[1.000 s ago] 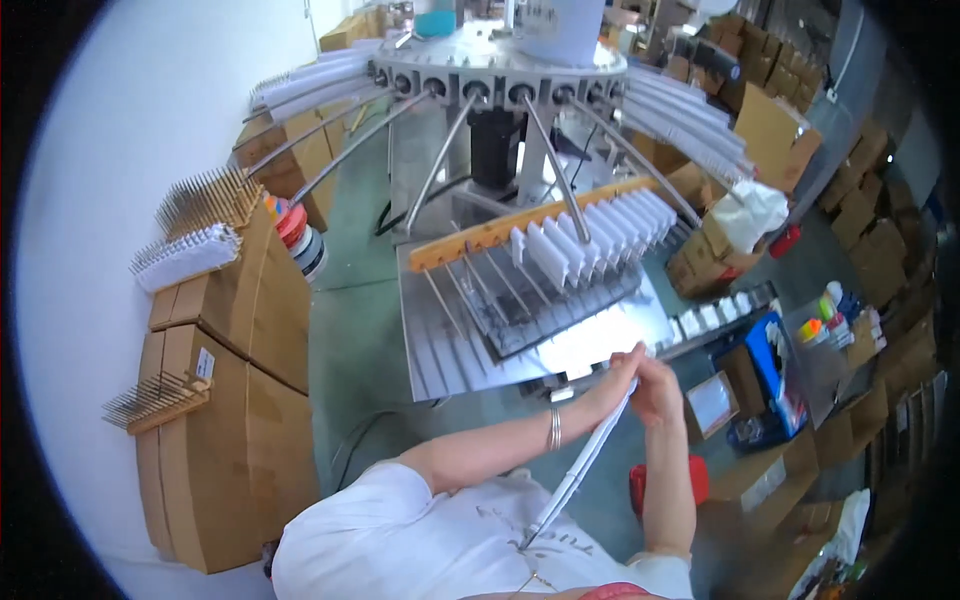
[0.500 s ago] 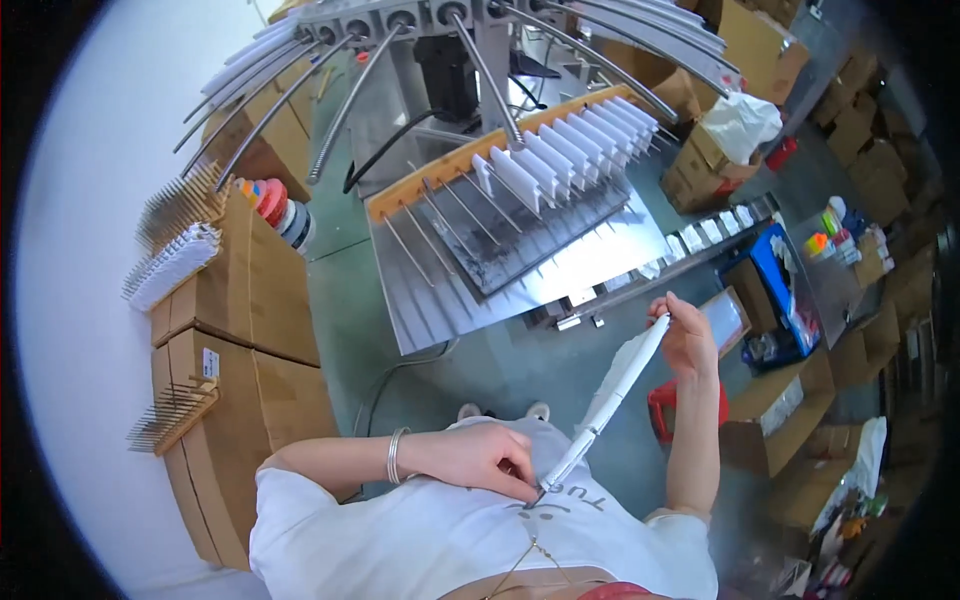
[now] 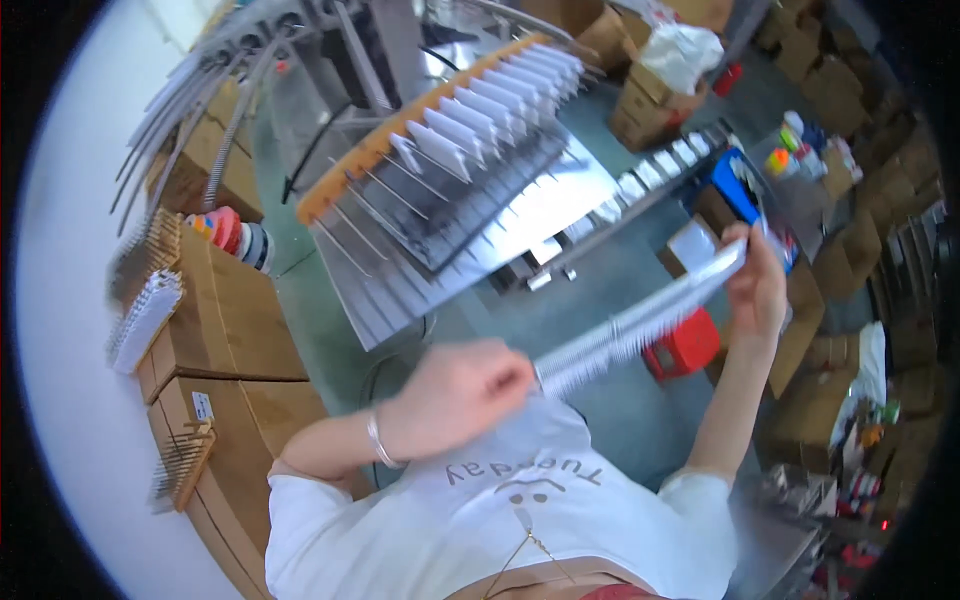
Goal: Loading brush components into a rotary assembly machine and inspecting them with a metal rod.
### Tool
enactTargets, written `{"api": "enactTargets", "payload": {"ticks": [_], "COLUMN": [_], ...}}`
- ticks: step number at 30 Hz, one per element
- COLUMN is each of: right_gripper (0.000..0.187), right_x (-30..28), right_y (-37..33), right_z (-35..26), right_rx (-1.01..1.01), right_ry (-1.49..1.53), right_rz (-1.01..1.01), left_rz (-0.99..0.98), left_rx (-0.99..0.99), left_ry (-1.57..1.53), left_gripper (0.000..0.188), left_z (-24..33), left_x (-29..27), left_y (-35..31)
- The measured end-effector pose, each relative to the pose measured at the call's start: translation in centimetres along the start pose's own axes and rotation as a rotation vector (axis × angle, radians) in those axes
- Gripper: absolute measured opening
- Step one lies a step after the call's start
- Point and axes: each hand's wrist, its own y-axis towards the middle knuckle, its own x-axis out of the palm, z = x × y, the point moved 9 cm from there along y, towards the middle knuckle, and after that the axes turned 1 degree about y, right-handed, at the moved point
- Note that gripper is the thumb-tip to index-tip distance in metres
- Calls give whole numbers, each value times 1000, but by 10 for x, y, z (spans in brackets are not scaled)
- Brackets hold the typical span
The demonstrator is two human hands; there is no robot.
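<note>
A long white strip with a fringed-looking lower edge stretches slantwise between my hands, in front of my shirt. My right hand grips its upper right end between thumb and fingers. At its lower left end is my left hand, smeared by motion, with its fingers curled closed against the strip. Beyond them, a wooden bar with thin metal pins lies over a shiny metal table. Several folded white pieces sit on the pins toward its right; some left pins are bare.
Metal rods fan out from a machine at the far left. Cardboard boxes stand on the left, bearing pinned racks and tape rolls. A red plastic stool is near my right forearm. A blue bin and open cartons are at right.
Both hands have moved up and away from my body, the right one also rightward, carrying the strip. It has turned, so its fringed edge faces down. The view has shifted too.
</note>
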Motion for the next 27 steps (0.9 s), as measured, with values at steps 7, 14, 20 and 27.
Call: {"api": "enactTargets", "payload": {"ticks": [7,14,20,27], "right_gripper": [24,20,19,18], "right_x": [0,4,-41,-112], "right_y": [-4,-30,-36,50], "right_z": [-57,-67,-70,-61], "right_rx": [-317,-270,-243,-217], "right_ry": [145,8,-92,177], "right_rz": [12,-19,100,-85], "left_rz": [560,663,703,566], "left_rx": [152,160,257,364], "left_ry": [-118,-463,-366,-299], "left_gripper": [11,17,18,15], "left_z": [-5,-20,-1,29], "left_x": [-84,-107,-91,-63], "left_y": [49,74,105,175]}}
